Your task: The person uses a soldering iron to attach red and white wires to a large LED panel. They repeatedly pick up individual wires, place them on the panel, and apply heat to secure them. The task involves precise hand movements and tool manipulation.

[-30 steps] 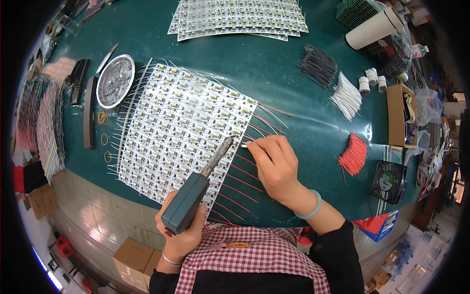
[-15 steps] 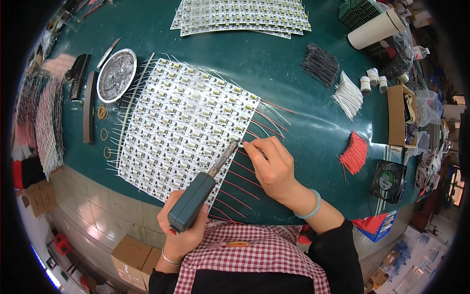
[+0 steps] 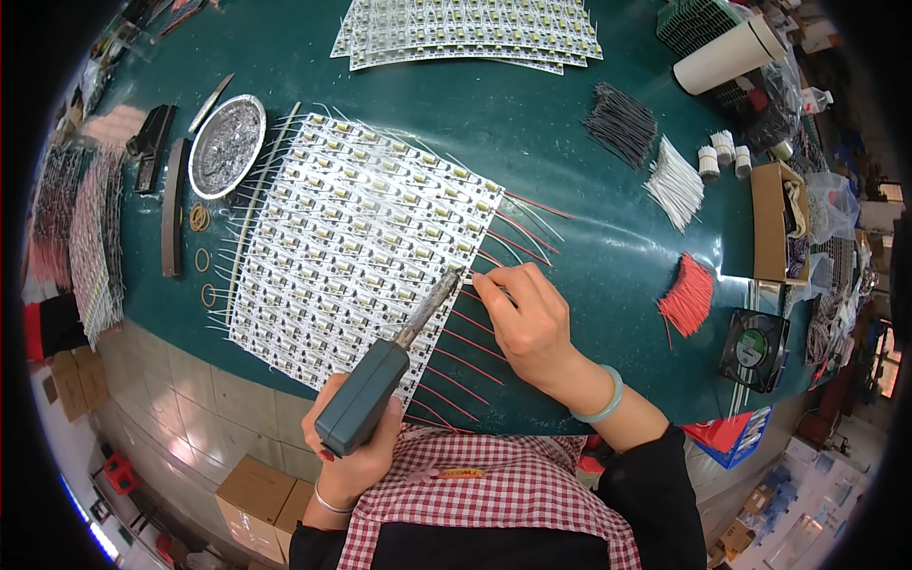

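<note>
My left hand (image 3: pixel 356 456) is wrapped round the dark green handle of a soldering iron (image 3: pixel 366 394), whose tip points up and right to the right edge of a white circuit board panel (image 3: pixel 356 247). The panel lies tilted on the table, with rows of small yellowish and black parts. Just past the iron's tip, my right hand (image 3: pixel 527 318) pinches a thin wire (image 3: pixel 469 277) against the board's edge; most of it is hidden by the fingers. Red wires (image 3: pixel 465 363) stick out along this edge, with a few white ones farther up.
A foil-lined bowl (image 3: pixel 227 147) stands left of the panel, near rubber bands (image 3: pixel 199 218) and a dark bar (image 3: pixel 174 209). More panels (image 3: pixel 470 33) lie at the back. Black (image 3: pixel 619 125), white (image 3: pixel 675 186) and red wire bundles (image 3: pixel 686 300) lie right, near a fan (image 3: pixel 752 350).
The soldering iron's handle and my left hand have shifted slightly left and down. The tip stays near the same board edge. My right hand has hardly moved.
</note>
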A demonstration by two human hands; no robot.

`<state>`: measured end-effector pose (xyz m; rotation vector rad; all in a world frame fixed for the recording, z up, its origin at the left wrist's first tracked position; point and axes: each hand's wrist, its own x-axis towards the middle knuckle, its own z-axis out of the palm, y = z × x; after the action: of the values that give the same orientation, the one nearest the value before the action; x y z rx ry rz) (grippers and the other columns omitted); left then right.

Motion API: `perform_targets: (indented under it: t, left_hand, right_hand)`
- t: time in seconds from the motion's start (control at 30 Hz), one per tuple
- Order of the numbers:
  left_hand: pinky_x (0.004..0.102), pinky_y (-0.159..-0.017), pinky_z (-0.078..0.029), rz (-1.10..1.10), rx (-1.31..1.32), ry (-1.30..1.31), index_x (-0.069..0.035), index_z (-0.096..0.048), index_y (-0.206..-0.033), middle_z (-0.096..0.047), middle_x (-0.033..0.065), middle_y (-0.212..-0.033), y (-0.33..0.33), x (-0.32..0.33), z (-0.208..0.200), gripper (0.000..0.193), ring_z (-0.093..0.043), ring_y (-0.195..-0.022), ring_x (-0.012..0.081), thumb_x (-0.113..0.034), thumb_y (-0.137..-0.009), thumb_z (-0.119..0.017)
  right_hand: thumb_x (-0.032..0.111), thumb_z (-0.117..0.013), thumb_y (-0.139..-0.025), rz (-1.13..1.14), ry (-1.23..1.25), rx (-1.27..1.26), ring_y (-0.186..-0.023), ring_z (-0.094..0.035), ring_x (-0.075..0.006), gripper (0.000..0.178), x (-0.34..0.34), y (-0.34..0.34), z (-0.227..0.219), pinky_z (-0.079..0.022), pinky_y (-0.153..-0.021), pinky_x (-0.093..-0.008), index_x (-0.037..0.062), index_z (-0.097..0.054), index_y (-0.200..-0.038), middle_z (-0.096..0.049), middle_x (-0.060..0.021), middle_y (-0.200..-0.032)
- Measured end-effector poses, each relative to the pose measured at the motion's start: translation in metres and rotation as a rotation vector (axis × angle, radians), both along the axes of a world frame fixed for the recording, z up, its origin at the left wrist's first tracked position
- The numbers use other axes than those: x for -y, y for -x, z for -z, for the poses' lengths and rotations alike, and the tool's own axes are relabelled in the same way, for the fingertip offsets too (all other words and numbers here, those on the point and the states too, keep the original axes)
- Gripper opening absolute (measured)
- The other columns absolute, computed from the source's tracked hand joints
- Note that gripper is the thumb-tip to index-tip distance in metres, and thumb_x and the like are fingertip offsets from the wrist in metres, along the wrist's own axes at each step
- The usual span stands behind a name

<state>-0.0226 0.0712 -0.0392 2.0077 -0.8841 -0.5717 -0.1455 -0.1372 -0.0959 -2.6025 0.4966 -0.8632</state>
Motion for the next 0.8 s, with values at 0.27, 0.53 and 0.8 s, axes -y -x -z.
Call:
perform_targets:
  t: [0.27, 0.53, 0.8]
  left_hand:
    - [0.0310, -0.067, -0.052, -0.022, -0.029, 0.025, 0.005, -0.069, -0.095, -0.066, 0.0137, -0.093, 0.0007, -0.0023, -0.0009, 0.022, -0.065, -0.075, 0.0231, 0.005, -0.073, -0.072]
    - [0.0308, -0.069, -0.052, 0.018, 0.033, 0.056, 0.004, -0.068, -0.093, -0.066, 0.0139, -0.096, 0.0029, 0.0060, 0.0023, 0.019, -0.065, -0.079, 0.0227, 0.006, -0.074, -0.072]
    - [0.0282, -0.068, -0.051, -0.017, -0.024, 0.013, 0.004, -0.067, -0.095, -0.065, 0.0122, -0.094, 0.0032, 0.0007, 0.0027, 0.020, -0.065, -0.079, 0.0196, 0.004, -0.076, -0.073]
  right_hand:
    - [-0.008, -0.069, -0.067, 0.002, 0.014, 0.005, -0.071, -0.060, -0.0243, 0.030, -0.0005, -0.0006, 0.0011, -0.050, -0.056, -0.0328, -0.0038, -0.067, -0.097, -0.063, -0.0109, -0.086]
    - [-0.008, -0.068, -0.067, 0.007, 0.020, -0.001, -0.072, -0.061, -0.0245, 0.031, -0.0007, -0.0008, -0.0003, -0.050, -0.056, -0.0329, -0.0038, -0.067, -0.097, -0.063, -0.0109, -0.086]
    - [-0.006, -0.068, -0.067, 0.010, 0.032, -0.009, -0.074, -0.061, -0.0243, 0.030, -0.0016, -0.0002, 0.0008, -0.050, -0.058, -0.0324, -0.0039, -0.067, -0.097, -0.062, -0.0106, -0.087]
